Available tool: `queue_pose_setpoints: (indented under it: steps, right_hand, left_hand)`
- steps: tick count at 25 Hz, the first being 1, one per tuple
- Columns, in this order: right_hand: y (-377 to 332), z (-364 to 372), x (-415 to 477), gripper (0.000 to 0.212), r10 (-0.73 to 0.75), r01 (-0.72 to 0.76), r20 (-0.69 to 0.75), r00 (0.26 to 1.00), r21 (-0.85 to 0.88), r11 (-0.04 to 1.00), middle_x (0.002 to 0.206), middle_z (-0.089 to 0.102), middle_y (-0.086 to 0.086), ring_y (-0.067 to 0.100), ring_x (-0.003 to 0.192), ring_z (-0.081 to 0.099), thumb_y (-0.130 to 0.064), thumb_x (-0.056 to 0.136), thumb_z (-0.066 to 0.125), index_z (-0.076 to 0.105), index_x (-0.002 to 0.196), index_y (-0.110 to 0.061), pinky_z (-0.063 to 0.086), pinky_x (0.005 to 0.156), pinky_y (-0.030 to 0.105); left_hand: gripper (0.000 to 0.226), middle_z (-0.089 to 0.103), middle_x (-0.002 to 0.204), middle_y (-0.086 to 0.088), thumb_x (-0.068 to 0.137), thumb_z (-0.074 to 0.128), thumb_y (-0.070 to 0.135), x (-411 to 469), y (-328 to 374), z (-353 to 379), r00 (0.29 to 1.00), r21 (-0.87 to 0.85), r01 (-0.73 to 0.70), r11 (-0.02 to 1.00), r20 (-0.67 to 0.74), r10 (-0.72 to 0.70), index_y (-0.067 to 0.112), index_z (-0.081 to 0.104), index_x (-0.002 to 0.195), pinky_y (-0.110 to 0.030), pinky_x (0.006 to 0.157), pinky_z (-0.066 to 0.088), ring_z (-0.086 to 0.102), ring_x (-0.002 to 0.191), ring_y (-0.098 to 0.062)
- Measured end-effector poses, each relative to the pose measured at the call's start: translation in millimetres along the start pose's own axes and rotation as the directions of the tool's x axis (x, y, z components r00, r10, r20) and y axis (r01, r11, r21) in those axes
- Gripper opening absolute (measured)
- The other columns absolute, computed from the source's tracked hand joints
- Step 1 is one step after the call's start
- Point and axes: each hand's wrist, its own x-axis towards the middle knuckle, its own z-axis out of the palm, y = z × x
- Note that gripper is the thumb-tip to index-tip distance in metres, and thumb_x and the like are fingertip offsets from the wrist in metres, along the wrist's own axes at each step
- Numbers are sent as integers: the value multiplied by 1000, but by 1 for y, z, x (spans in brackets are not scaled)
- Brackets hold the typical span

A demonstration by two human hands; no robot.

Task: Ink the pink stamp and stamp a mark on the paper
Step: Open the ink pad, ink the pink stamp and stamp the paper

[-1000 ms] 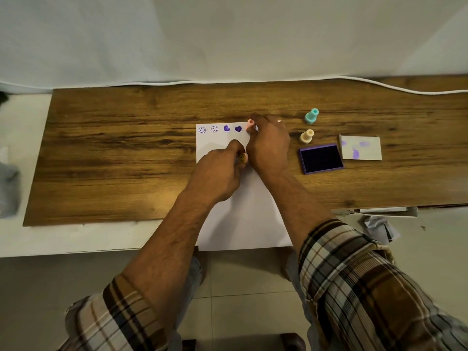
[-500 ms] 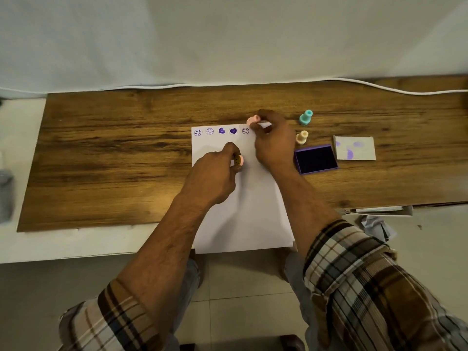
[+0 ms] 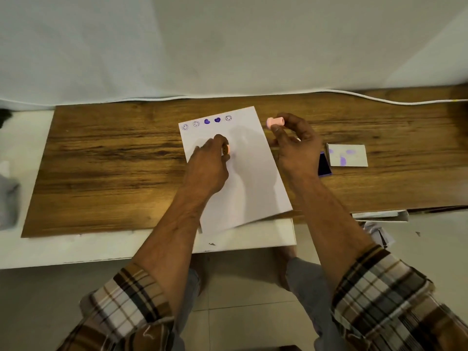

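Observation:
My right hand holds the pink stamp between its fingertips, lifted off the table just right of the paper's top corner, lying sideways with its face to the left. The white paper lies tilted on the wooden board, with a row of several purple marks along its top edge. My left hand rests on the paper and pinches a small pink-orange piece, perhaps the stamp's cap. The purple ink pad peeks out from behind my right wrist.
A white lid with purple smears lies right of the ink pad. A white cable runs along the back of the wooden board. Crumpled paper and a box sit at the right table edge.
My right hand lifted the pink stamp off the paper's top edge and carried it right, leaving a new smiley mark. The paper has rotated counter-clockwise. My view shifted, and the teal and cream stamps are hidden.

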Motion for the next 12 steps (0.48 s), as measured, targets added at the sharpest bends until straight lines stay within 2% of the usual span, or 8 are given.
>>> queue_pose_setpoints:
  steps: [3, 4, 6, 7, 9, 12]
  right_hand:
    - [0, -9, -5, 22, -10, 10, -10, 1000, 27, 1000, 101, 80, -13, 16, 88, 78, -13, 90, 83, 80, 109, -23, 65, 66, 32]
    - [0, -11, -7, 22, -5, 6, -15, 1000, 57, 998, 100, 80, -14, 13, 87, 78, -11, 89, 83, 80, 108, -22, 63, 66, 27]
    - [-1, -15, -11, 22, 2, -1, -13, 1000, 91, 996, 101, 81, -13, 14, 86, 78, -10, 89, 83, 80, 107, -21, 63, 67, 27]
    - [-2, -17, -13, 22, 4, -2, -15, 1000, 76, 997, 102, 81, -12, 15, 88, 78, -11, 89, 83, 80, 109, -21, 64, 68, 30]
    - [-4, -19, -20, 23, 7, -6, -11, 1000, 36, 999, 98, 79, -18, 11, 86, 77, -14, 90, 83, 79, 111, -23, 66, 68, 32]
    - [-9, -20, -39, 23, 35, -35, 36, 999, -7, 999, 94, 78, -21, 7, 76, 75, -19, 91, 82, 77, 110, -31, 61, 57, 26]
  left_hand:
    - [34, 63, 132, -12, 96, 61, 11, 9, -5, 1, 1000, 11, 27, 1000, 10, -27, 17, 52, 128, -53, 117, 33, 61, 119, -33]
    - [34, 62, 134, -12, 97, 61, 10, 8, -5, 1, 1000, 21, 24, 999, 16, -24, 16, 51, 129, -52, 120, 28, 59, 121, -33]
    - [34, 61, 135, -11, 97, 61, 10, 4, -4, -1, 1000, 34, 6, 999, 19, -7, 16, 51, 129, -51, 122, 22, 58, 124, -32]
    - [35, 61, 136, -10, 97, 62, 11, 0, -3, -2, 1000, 27, 4, 1000, 19, -4, 17, 52, 130, -50, 122, 23, 58, 124, -31]
    - [34, 63, 134, -7, 97, 65, 18, -10, 1, -6, 1000, -53, 25, 998, 10, -24, 19, 55, 129, -44, 115, 37, 60, 120, -28]
    - [31, 70, 122, 3, 94, 70, 25, -33, 14, -15, 994, -305, 108, 946, 8, -111, 25, 63, 125, -31, 95, 51, 66, 107, -17]
